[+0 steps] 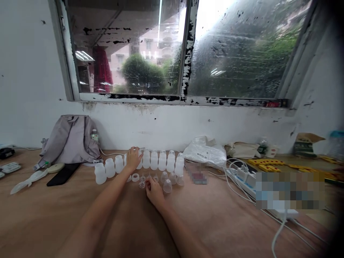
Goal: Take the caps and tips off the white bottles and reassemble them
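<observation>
Window (185,53) with flaking paint fills the top of the view, set in a white wall (161,122) (stained just under the frame). Below it spreads a brown surface (129,229). A grey backpack (71,141) leans against the wall on the left. To its right, a curved row of white bottles (100,174) stands upright across the middle of the surface; those toward the right end wear clear domed covers (171,154). Behind that end lies a clear plastic bag (206,152), and farther right runs a white power strip (243,184) with plugs and cables, partly hidden by a blurred patch. A flat black case (63,174) lies in front of the backpack.

The left hand (133,157) reaches over the row, its fingers partly bent at the top of a bottle (139,161); whether they grip it, I cannot tell. The right hand (154,190) is in front of the row, thumb and fingers drawn close together beside small clear pieces (142,183); whether it has hold of one is too small to tell. Just right of it sit loose clear cups (167,186), and left of it a white ring (135,177) lies flat.
</observation>
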A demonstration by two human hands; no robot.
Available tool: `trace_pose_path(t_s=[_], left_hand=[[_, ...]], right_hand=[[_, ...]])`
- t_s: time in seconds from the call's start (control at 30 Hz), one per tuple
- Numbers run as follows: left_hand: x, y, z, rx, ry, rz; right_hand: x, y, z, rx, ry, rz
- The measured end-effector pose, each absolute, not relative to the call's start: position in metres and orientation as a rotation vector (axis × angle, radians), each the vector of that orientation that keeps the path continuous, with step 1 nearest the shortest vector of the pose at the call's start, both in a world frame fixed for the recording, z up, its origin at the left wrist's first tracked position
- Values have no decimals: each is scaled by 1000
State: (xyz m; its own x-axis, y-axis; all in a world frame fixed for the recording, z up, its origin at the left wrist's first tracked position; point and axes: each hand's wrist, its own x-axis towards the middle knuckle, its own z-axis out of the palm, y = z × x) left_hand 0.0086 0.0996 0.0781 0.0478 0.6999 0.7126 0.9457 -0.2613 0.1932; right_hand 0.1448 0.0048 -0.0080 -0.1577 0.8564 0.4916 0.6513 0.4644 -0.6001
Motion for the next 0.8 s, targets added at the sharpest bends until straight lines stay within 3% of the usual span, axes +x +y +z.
trace_pose_path(t_s=[0.17,0.4,0.8], left_hand=[[9,93,79,-2042,-1603,-1186],[6,36,83,-1990,-1333,-1649],[20,-27,26,-2317,-1563,-1895]], right_hand=[[146,4,-5,-1238,-1852,327],[148,6,3,-1152,-1634,328],[148,-15,43,-971,-1521,650]])
